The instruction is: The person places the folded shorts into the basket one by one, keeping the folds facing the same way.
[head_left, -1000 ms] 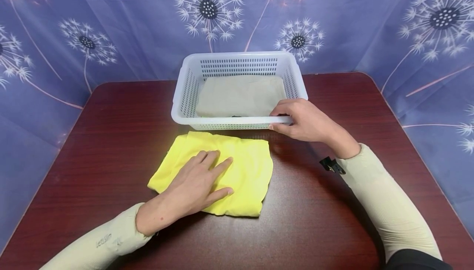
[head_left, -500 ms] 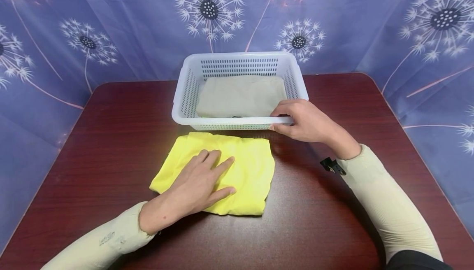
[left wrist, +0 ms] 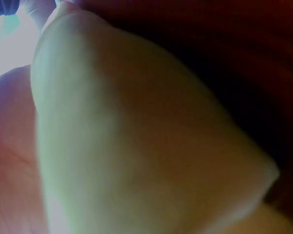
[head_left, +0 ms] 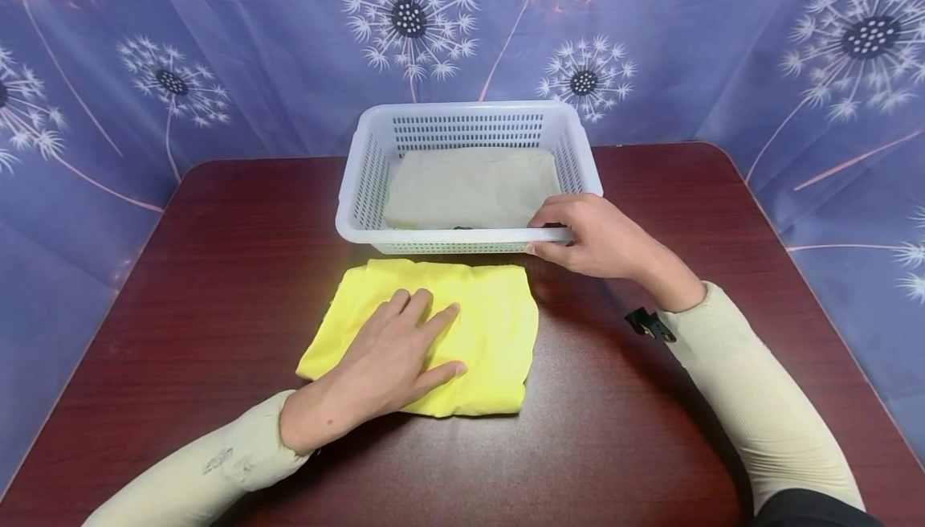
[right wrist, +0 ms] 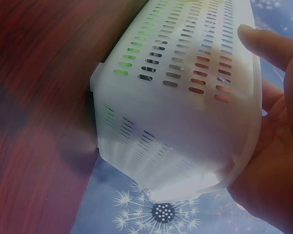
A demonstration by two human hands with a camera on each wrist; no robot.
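Observation:
A folded yellow cloth (head_left: 499, 326) lies on the table in front of the basket. My left hand (head_left: 386, 354) rests on it with the fingers spread and the thumb pointing right. A white plastic basket (head_left: 462, 235) with slotted walls stands at the back of the table, and a folded light grey cloth (head_left: 473, 185) lies inside. My right hand (head_left: 596, 238) grips the basket's front rim near its right corner, thumb outside and fingers inside. From the right wrist, the thumb (right wrist: 268, 44) lies against the slotted wall. A pale sleeve (left wrist: 122, 122) fills most of the left wrist view.
The dark red wooden table (head_left: 614, 447) reaches back to a blue curtain (head_left: 275, 37) with dandelion prints, which stands close behind the basket and along both sides. A black strap end (head_left: 649, 324) sticks out at the right wrist.
My left hand and the yellow cloth have slid slightly to the right, the cloth's near right corner turning a little away from me. The basket and my right hand have stayed in place.

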